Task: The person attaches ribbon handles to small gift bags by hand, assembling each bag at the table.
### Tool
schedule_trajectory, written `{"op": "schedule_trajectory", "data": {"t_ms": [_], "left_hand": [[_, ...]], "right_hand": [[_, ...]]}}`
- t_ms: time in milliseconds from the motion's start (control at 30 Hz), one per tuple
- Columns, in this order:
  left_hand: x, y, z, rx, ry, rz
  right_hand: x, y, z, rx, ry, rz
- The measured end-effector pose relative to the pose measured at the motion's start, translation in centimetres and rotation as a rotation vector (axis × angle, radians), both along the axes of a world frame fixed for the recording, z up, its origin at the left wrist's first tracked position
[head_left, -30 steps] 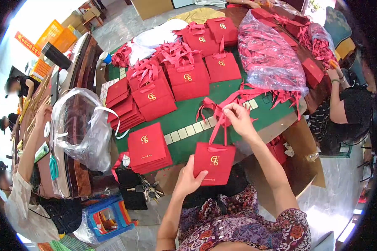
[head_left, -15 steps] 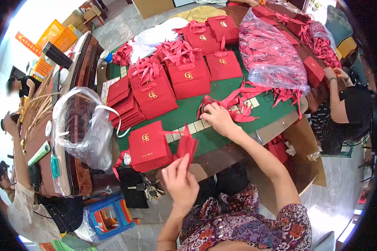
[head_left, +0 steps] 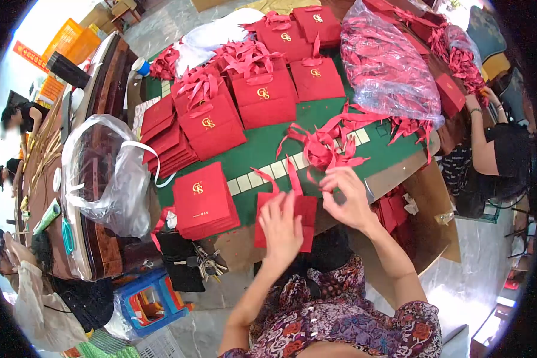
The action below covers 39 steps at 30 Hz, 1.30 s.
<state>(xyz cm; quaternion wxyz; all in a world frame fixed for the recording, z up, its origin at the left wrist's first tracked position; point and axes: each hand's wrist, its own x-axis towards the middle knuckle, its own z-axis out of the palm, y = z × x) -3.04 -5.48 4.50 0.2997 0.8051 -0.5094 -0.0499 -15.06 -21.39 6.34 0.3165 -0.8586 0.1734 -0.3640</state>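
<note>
My left hand [head_left: 281, 225] lies with fingers stretched over a small red paper bag [head_left: 305, 222] at the table's near edge. Two red ribbon ends [head_left: 292, 174] stick up from the bag's top edge. To the right, my right hand [head_left: 347, 197] has thumb and fingers pinched together at the end of a thin red ribbon strand [head_left: 311, 176]. Just beyond it is a tangled heap of red ribbons [head_left: 320, 150]. A stack of flat red bags with gold print [head_left: 204, 201] lies left of my left hand.
Several red bags with ribbon handles [head_left: 213, 124] stand at the back left of the green mat [head_left: 262, 149]. A clear plastic sack of ribbons [head_left: 388, 71] lies at back right. Keys [head_left: 209, 262] hang by the near edge. A co-worker's arm [head_left: 482, 131] is at the right.
My left hand has brought the red bag rightward from beside the stack to the table edge in front of me. My right hand has drawn back from the ribbon heap toward me.
</note>
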Motion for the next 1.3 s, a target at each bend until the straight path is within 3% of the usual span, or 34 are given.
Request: {"op": "schedule_trajectory", "data": {"t_ms": [67,233,400,600,767,1133,1233,1300], "left_hand": [[1.8,-0.6,0.3,0.056,-0.058,-0.044],[2.9,-1.2,-0.5,0.123,-0.074,-0.088],[2.6,-1.4,0.5,0.133,0.011,-0.038],[3.0,-1.2,-1.0,0.037,0.254,-0.054],[3.2,-0.9,-0.5,0.040,0.301,-0.062],[1.5,-1.6,0.0,-0.068,0.131,-0.036],[2.4,-1.3,-0.7,-0.009,0.201,-0.020],[2.8,-1.5,-1.5,-0.051,0.383,-0.047]], "right_hand": [[-0.7,1.6,0.3,0.008,-0.043,-0.019],[-1.1,4.9,-1.5,0.294,0.190,-0.050],[0.4,5.6,-3.6,0.176,0.217,-0.109],[1.2,5.7,-3.1,0.386,0.331,-0.172],[1.4,5.6,-2.3,0.574,0.332,-0.204],[1.8,5.2,-1.9,0.386,0.359,-0.236],[1.1,5.3,-2.1,0.362,0.303,-0.144],[0.8,5.3,-2.3,0.305,0.270,-0.096]]}}
